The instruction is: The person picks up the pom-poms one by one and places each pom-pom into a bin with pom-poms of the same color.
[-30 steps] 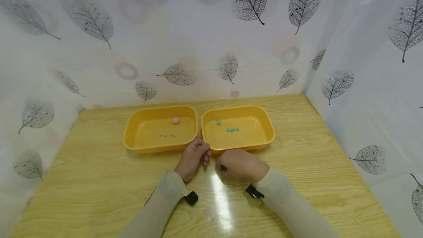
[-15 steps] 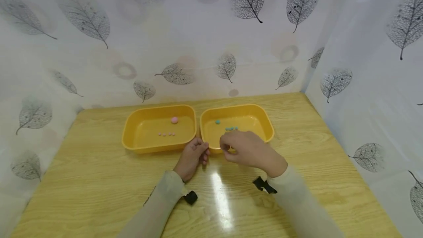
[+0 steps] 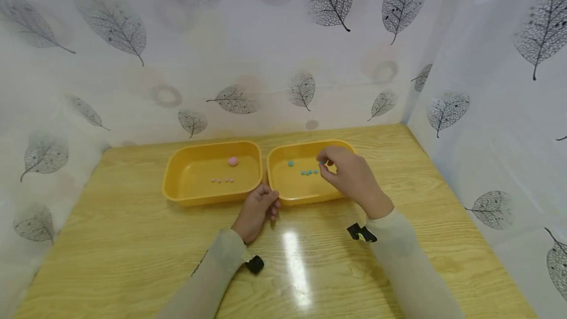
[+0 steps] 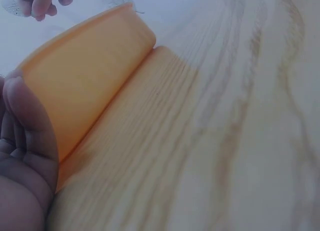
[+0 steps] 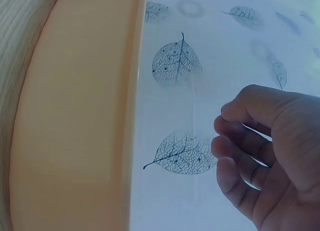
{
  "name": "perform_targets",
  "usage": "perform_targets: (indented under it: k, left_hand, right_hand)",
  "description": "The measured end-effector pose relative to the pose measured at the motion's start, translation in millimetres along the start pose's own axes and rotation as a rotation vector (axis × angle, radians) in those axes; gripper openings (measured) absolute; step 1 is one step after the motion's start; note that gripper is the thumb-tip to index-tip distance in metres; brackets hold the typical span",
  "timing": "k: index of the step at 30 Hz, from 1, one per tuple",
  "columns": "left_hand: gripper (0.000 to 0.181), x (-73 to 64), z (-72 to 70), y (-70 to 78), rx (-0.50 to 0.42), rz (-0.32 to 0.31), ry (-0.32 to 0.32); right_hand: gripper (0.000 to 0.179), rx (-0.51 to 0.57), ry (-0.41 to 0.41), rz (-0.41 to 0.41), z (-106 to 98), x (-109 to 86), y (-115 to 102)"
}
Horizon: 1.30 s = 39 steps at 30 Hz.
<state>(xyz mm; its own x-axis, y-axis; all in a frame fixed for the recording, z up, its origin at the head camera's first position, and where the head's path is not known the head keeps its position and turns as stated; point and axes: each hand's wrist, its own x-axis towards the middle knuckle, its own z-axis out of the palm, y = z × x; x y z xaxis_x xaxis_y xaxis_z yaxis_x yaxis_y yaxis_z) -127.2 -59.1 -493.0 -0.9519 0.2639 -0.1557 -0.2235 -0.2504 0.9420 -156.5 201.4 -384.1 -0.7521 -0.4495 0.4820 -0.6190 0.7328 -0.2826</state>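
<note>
Two shallow yellow trays stand side by side. In the left tray [image 3: 170,176] lie a pink ball [image 3: 233,161] and several tiny pink balls [image 3: 219,180] in a row. The right tray [image 3: 272,181] holds a larger blue ball [image 3: 290,163] and a row of tiny blue balls [image 3: 308,173]. My left hand [image 3: 255,210] grips that tray's near left corner, thumb tip at the rim, fingers curled beside it. Over the tray's right half, my right hand [image 3: 352,176] pinches a tiny blue ball [image 3: 321,163] between thumb and index finger; its other fingers curl loosely.
The trays sit toward the back of a wood-grain table [image 3: 133,245]. A pale leaf-patterned sheet [image 3: 266,53] rises behind the table and along its sides. Black straps [image 3: 255,265] are at both sleeve cuffs.
My right hand has moved from the table before the right tray up over its rim and in above its right half; a tiny blue ball now shows at its fingertips. The left hand stays put.
</note>
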Motion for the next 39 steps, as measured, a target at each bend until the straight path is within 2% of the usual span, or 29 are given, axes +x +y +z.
perform_targets:
  k: [5,18,39]
  left_hand:
    - [0.017,-0.5,0.2,1.0,0.007,-0.003,0.002]
    - [0.017,-2.7,-1.3,0.0,-0.005,-0.007,0.013]
    - [0.016,-0.9,-0.4,1.6,0.008,0.020,-0.007]
  right_hand:
    - [0.006,-0.001,-0.003,0.024,1,-1.3,6]
    - [0.005,0.011,-0.088,0.119,7,-2.2,10]
    - [0.009,0.007,-0.151,0.184,13,0.8,19]
